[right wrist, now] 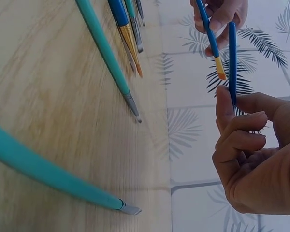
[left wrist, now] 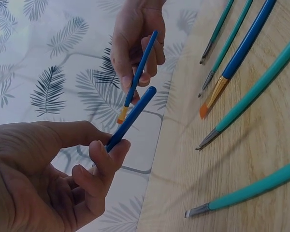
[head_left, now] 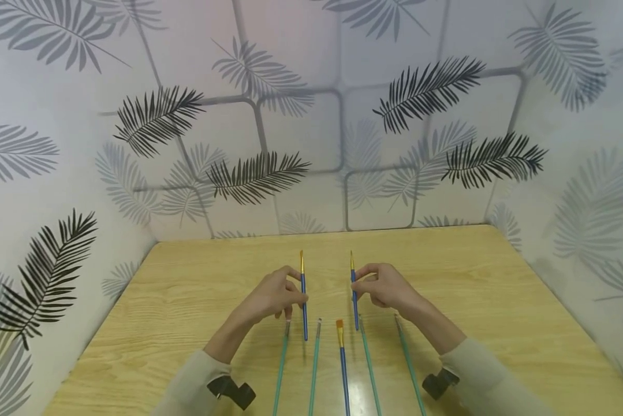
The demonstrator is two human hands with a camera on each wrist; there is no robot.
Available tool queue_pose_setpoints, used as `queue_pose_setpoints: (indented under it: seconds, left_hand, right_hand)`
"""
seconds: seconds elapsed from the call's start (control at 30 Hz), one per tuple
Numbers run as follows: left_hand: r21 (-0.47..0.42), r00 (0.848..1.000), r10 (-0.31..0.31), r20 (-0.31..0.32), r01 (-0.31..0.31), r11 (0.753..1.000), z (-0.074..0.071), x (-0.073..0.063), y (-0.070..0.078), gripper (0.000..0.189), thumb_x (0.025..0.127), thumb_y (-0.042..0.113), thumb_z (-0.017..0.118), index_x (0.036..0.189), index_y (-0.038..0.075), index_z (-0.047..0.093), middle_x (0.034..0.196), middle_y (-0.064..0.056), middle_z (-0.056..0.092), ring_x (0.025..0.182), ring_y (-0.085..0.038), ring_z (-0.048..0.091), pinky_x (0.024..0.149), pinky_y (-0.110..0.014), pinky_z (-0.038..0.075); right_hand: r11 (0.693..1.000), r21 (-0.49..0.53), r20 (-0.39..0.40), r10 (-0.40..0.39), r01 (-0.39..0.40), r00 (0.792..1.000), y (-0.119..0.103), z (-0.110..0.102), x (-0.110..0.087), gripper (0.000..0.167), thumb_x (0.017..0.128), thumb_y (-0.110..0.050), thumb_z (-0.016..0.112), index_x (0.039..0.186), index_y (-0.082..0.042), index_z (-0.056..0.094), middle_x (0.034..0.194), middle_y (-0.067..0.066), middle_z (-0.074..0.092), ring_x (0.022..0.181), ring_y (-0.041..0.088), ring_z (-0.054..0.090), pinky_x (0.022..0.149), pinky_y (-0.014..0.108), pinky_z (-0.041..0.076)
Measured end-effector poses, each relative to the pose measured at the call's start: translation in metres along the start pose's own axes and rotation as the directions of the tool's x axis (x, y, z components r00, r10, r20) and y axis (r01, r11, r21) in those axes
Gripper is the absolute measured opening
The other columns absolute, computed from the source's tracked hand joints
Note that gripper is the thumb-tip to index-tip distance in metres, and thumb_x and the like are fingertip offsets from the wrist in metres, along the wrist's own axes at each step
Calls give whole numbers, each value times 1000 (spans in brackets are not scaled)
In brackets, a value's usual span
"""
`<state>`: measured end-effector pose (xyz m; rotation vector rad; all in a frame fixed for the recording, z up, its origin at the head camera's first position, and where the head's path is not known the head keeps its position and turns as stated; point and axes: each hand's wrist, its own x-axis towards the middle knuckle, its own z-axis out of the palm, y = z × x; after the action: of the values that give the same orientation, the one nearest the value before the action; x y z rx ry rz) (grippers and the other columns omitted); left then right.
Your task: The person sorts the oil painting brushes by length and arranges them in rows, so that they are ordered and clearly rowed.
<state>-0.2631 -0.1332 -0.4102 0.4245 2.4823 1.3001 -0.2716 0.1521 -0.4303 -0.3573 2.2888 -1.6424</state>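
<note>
My left hand (head_left: pixel 277 293) pinches a slim blue paintbrush (head_left: pixel 304 312) between thumb and fingers, bristles pointing up. Opposite it, my right hand (head_left: pixel 386 287) holds a second blue paintbrush (head_left: pixel 355 306) the same way, its gold ferrule and tip uppermost. Both brushes are raised above the table, side by side with a gap between them. Below lies a wider blue paintbrush (head_left: pixel 344 370) with orange bristles. Teal-handled tools with small metal tips lie on both sides of it, among them one teal tool (left wrist: pixel 261 94) near my left hand and another teal tool (right wrist: pixel 53 174) near my right.
The light wood table (head_left: pixel 186 300) runs back to a wall (head_left: pixel 301 202) with a leaf pattern. Similar walls close in at left and right. Small black devices are strapped at both sleeves, one black device (head_left: pixel 232 393) at the left and one black device (head_left: pixel 440 383) at the right.
</note>
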Motion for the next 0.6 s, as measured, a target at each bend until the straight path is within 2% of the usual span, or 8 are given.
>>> queue_pose_setpoints:
  seconds: [0.13,0.43,0.6]
  left_hand:
    - [-10,1000,-9,-11,9,1000,-1,2,0,52,94,17,68,138,1,44,89,-7,73,51,-26,63,46,-24,40]
    - [-34,999,-17,-48,16,999,-1,7,-6,51,93,17,69,138,2,47,90,-8,72,56,-32,65,45,-25,43]
    - [-66,998,-31,-56,27,997,0,10,-10,51,94,17,68,138,3,47,91,-9,71,54,-28,62,46,-24,42]
  right_hand:
    - [1000,0,-14,-11,11,1000,1,1,4,39,93,-19,68,124,3,56,82,7,75,40,6,28,41,19,23]
    - [1000,12,-26,-18,19,1000,0,2,8,41,94,-17,67,127,3,55,83,7,76,40,6,27,40,19,23]
    - [1000,6,-35,-14,14,999,1,3,11,41,94,-18,67,127,3,55,82,6,76,40,6,27,40,19,22]
